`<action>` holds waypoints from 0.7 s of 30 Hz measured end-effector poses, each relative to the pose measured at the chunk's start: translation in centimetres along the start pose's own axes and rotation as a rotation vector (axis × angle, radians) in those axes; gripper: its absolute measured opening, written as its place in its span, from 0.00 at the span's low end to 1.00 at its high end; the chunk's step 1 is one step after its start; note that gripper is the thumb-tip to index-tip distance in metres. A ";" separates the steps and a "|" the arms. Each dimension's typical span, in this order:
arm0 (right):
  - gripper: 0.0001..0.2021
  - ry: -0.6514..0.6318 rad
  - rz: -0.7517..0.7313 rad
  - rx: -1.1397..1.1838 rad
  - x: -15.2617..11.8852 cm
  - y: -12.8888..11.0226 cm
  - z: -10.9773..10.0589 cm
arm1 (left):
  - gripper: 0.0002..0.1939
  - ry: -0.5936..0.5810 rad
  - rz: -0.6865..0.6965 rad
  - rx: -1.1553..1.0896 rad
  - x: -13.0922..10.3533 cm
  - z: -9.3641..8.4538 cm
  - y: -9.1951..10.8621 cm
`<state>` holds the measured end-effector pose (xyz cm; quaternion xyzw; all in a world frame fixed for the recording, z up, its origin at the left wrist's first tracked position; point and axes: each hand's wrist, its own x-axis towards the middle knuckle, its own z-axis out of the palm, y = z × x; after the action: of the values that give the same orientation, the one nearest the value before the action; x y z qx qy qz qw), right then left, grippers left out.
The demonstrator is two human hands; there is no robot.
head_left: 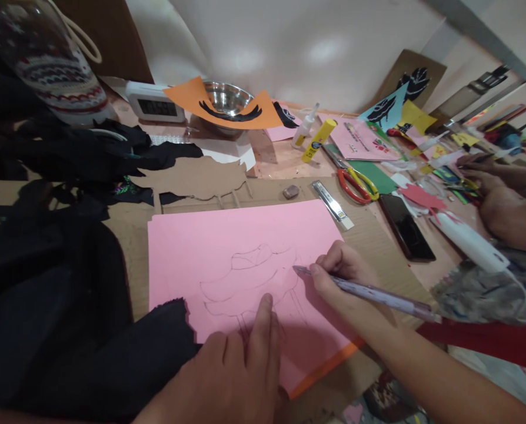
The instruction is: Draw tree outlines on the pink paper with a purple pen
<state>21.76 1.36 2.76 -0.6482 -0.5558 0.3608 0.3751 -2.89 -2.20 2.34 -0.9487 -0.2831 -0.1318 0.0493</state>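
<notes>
A sheet of pink paper (175,253) lies on top of a stack, with an orange sheet (325,370) showing at its lower edge. Thin pencil lines on the pink sheet outline a shape with leg-like strokes below it. My right hand (340,277) is closed around a slim mechanical pencil (378,292), whose tip meets the paper at the drawing's right side. My left hand (240,359) rests on the lower part of the sheet, fingers stretched out, index finger pressed over the drawing. An eraser (290,191) and a lead case (332,205) lie just beyond the paper.
Black fabric (69,277) covers the left side. Behind the paper are a cardboard cutout (196,176), metal bowl (230,97), digital clock (155,103) and glue stick (319,140). Scissors (357,185), a phone (406,227) and another person's hands (486,182) are at right.
</notes>
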 end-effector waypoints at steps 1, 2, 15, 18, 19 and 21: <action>0.18 -0.013 0.004 -0.003 0.0 0.2 0.0 | 0.23 0.004 0.000 0.004 0.0 -0.1 0.0; 0.18 -0.029 0.004 -0.010 0.0 0.4 0.0 | 0.22 0.005 -0.002 0.006 0.0 -0.1 0.0; 0.05 -0.108 -0.574 -0.428 4.7 -1.5 -4.1 | 0.22 -0.032 0.016 0.007 0.1 -0.5 0.2; 0.10 -0.084 -0.714 -0.637 9.2 -1.3 -4.9 | 0.22 -0.043 0.014 0.020 0.4 -0.7 0.2; 0.12 -0.112 -0.728 -0.669 10.4 -1.1 -4.7 | 0.22 -0.038 0.010 0.029 0.5 -0.8 0.2; 0.14 -0.173 -0.748 -0.723 12.2 -0.6 -4.1 | 0.21 -0.026 0.007 0.059 0.6 -0.8 0.2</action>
<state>26.57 13.15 4.53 -0.4611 -0.8673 0.0398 0.1834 -2.44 -2.19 3.33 -0.9495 -0.2841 -0.1107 0.0742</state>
